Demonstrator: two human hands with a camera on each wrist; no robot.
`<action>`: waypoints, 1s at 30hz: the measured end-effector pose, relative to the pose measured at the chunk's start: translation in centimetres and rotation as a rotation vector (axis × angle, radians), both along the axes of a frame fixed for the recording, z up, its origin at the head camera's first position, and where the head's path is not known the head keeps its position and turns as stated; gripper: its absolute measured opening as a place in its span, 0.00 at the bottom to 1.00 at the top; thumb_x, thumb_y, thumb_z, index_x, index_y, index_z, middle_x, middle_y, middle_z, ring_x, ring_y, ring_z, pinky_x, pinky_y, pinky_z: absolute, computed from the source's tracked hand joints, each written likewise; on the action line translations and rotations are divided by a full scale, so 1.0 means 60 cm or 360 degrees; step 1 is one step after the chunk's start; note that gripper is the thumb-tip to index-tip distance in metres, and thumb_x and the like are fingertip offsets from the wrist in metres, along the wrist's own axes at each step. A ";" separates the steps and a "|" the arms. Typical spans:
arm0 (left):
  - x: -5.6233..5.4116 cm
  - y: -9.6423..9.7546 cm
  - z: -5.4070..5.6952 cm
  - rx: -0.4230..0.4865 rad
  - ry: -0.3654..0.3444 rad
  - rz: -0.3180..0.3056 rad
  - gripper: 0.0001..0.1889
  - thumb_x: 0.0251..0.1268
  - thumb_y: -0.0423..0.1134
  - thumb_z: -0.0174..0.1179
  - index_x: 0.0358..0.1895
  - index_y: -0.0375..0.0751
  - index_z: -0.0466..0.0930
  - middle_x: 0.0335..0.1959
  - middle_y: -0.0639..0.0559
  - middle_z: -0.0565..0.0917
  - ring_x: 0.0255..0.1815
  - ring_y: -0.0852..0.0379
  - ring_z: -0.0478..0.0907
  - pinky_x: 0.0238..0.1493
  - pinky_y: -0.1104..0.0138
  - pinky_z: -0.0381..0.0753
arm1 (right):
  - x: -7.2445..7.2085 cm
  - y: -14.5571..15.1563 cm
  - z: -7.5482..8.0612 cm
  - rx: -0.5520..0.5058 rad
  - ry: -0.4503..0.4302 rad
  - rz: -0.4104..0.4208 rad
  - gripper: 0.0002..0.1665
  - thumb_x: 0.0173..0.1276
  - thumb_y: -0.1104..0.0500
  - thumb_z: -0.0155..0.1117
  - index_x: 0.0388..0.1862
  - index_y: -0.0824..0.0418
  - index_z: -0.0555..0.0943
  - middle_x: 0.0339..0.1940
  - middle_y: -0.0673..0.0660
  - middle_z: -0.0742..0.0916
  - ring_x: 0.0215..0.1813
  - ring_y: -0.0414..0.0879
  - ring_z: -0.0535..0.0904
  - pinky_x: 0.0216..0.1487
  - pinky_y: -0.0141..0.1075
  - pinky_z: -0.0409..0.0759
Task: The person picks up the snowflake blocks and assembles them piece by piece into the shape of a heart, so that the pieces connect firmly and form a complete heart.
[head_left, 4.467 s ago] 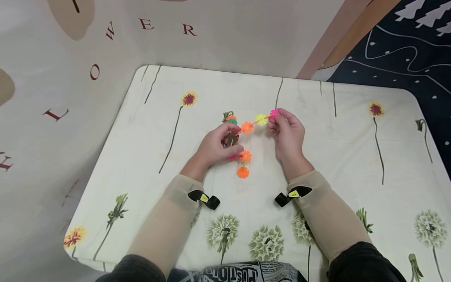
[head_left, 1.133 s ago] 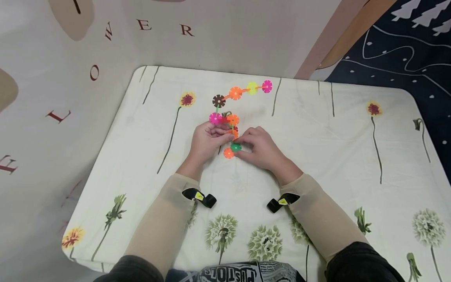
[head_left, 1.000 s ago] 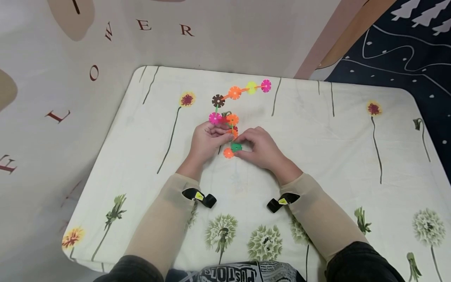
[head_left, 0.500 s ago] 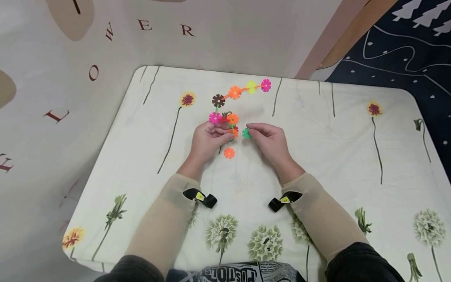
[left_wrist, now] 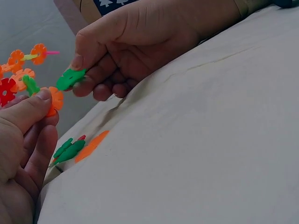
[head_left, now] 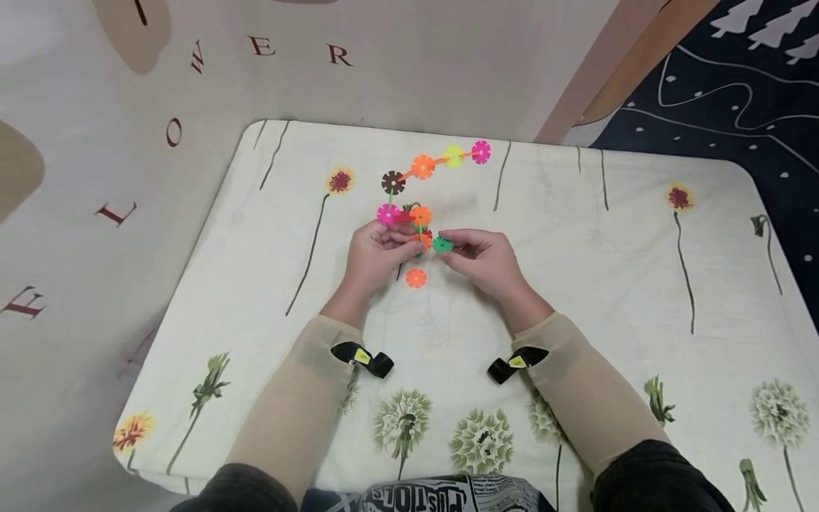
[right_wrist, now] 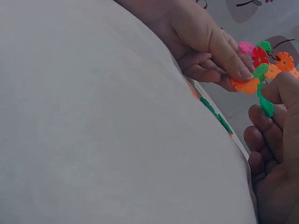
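A chain of notched, flower-shaped plastic discs, with a pink end disc [head_left: 480, 152], a dark brown disc [head_left: 393, 183] and several others, rises from my left hand [head_left: 377, 256]. The thumb and fingers of that hand pinch an orange disc [left_wrist: 55, 100] at the chain's near end. My right hand [head_left: 489, 263] pinches a single green disc [head_left: 442, 244] between thumb and forefinger, tilted, right beside the pinched orange one. Whether the two discs touch, I cannot tell. Part of the chain is hidden behind the left fingers.
A loose orange disc [head_left: 416, 278] lies on the flower-print tablecloth [head_left: 614, 284] below the hands. Green discs [left_wrist: 70, 150] lie near it in the left wrist view. A pale lettered wall covering [head_left: 409, 78] stands behind the table.
My right hand let go of the chain's pink end, picked up the green disc beside the loose orange one, and brought it to the chain. The left hand now pinches the orange disc.
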State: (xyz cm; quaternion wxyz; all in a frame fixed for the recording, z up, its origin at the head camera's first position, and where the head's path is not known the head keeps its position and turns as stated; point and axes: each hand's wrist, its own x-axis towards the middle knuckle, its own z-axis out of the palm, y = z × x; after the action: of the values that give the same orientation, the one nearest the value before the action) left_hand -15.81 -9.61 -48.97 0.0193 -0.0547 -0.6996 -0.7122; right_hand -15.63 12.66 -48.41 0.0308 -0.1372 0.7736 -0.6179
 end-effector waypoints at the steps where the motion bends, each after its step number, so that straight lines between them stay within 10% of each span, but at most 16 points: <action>1: 0.000 0.000 0.000 0.0008 0.0002 -0.0002 0.13 0.60 0.23 0.77 0.47 0.28 0.87 0.38 0.44 0.90 0.38 0.55 0.90 0.46 0.64 0.89 | 0.000 0.000 0.000 0.0003 0.0007 -0.0001 0.17 0.67 0.68 0.77 0.55 0.67 0.90 0.44 0.61 0.93 0.40 0.44 0.84 0.44 0.30 0.82; 30: -0.003 -0.009 -0.001 -0.0026 -0.0060 -0.0111 0.10 0.61 0.25 0.77 0.43 0.31 0.87 0.37 0.43 0.91 0.34 0.53 0.90 0.38 0.65 0.89 | 0.001 0.003 0.001 0.0046 0.0039 0.0128 0.14 0.69 0.66 0.78 0.53 0.65 0.91 0.49 0.59 0.93 0.42 0.42 0.86 0.42 0.30 0.82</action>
State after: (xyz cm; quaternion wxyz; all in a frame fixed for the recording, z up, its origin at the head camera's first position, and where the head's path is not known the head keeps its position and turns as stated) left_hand -15.98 -10.12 -49.03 -0.0192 -0.0660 -0.7033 -0.7076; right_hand -15.58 12.85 -48.35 0.0480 -0.1753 0.7765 -0.6033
